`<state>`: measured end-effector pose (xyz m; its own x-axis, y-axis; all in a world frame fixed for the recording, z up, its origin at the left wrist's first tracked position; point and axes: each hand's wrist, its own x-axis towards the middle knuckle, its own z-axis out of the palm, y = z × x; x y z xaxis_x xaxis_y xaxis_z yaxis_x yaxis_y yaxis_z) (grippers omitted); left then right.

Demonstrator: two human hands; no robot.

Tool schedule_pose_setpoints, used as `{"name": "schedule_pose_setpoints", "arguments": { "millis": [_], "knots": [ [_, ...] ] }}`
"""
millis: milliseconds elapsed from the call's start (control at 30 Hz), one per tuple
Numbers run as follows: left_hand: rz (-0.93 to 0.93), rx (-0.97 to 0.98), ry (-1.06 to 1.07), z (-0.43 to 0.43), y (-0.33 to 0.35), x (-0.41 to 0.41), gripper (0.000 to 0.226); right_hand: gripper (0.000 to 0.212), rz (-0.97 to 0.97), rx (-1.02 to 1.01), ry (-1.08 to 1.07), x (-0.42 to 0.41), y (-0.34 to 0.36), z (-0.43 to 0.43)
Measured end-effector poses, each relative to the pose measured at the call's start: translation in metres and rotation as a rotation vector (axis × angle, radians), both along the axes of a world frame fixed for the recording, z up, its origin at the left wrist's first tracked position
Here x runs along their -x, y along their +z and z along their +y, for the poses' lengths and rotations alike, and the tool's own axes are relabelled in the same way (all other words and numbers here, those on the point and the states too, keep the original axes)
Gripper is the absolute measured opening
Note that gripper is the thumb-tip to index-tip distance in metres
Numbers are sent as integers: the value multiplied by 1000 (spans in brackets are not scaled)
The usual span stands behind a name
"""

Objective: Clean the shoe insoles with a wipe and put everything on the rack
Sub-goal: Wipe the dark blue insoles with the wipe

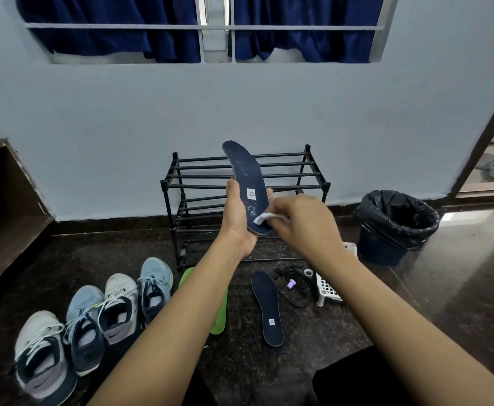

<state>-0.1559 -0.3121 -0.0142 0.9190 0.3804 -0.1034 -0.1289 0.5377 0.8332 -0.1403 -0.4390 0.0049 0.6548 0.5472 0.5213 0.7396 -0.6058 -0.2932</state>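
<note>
My left hand grips a dark blue insole upright in front of the black wire rack. The insole is speckled with white marks and bears a small white label. My right hand pinches a white wipe and presses it against the insole's lower end. A second dark blue insole lies flat on the dark floor. A green insole lies beside it, partly hidden by my left forearm.
Several sneakers stand in a row on the floor at the left. A bin with a black liner stands right of the rack. A white plastic basket, a black cord and a small purple item lie near the rack.
</note>
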Motion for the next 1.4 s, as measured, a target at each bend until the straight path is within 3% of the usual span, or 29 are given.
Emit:
{"name": "schedule_pose_setpoints", "arguments": {
  "millis": [100,533,633,767,867,933,1033,1100,1200,1400],
  "knots": [
    [-25,90,27,3,3,1,60,12,112,71,61,2,-1,3],
    [-7,201,97,6,4,7,58,12,344,-249,162,33,-7,21],
    [1,210,102,8,5,7,56,15,321,-127,150,29,-9,25],
    [34,203,116,10,11,8,51,36,180,100,76,20,-12,31],
    [44,193,112,10,11,7,49,36,107,155,41,20,-13,32],
    [39,195,131,12,9,7,48,30,167,51,42,21,-12,30],
    [-4,183,157,15,7,9,51,19,488,-266,168,24,-7,25],
    [-10,162,153,14,7,11,53,19,609,-352,231,26,-8,22],
    [38,139,119,9,5,15,56,18,515,-242,184,27,-14,21],
    [78,116,84,7,3,17,54,36,217,153,34,28,-27,26]
  ]
}}
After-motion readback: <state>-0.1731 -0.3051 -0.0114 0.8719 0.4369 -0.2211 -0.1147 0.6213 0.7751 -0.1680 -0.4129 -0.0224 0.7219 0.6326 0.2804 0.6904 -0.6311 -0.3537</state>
